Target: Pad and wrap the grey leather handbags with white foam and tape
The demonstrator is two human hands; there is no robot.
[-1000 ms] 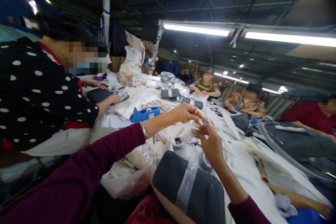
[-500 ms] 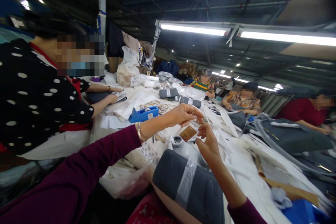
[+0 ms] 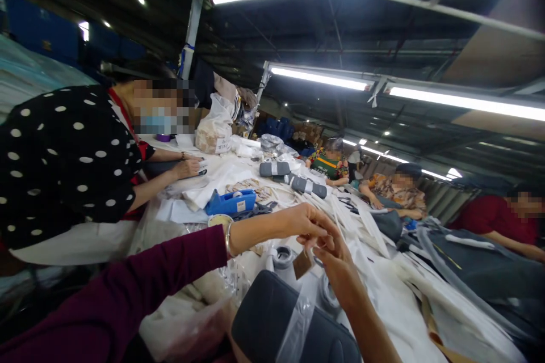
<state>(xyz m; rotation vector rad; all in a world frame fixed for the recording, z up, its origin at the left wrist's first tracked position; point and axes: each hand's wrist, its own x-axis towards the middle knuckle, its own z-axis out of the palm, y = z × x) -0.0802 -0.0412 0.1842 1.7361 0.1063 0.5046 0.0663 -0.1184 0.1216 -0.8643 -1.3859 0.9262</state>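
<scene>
My left hand [image 3: 313,224] and my right hand [image 3: 336,249] meet over the table, fingers pinched and overlapping. A small brown hang tag [image 3: 302,264] dangles just below the fingertips, held at its top end; its string is too fine to make out. Beneath my hands lies a dark grey padded case [image 3: 264,312], a rolled-up textile product with a strip of clear plastic [image 3: 298,317] around its middle. Behind it stand a grey ring-shaped opening [image 3: 281,256] and a second grey round part [image 3: 327,289], partly hidden by my right hand.
A blue tape dispenser [image 3: 230,202] stands beyond my left forearm. Further back lie banded grey bundles [image 3: 309,186] and a plastic bag [image 3: 214,127]. White sheets [image 3: 404,306] cover the table on the right. A co-worker in polka dots [image 3: 63,153] works at the left; others sit across.
My hands have come together and moved lower, and the tag now hangs tilted below them. The view has tipped upward and shifted, and the co-worker at left leans further in.
</scene>
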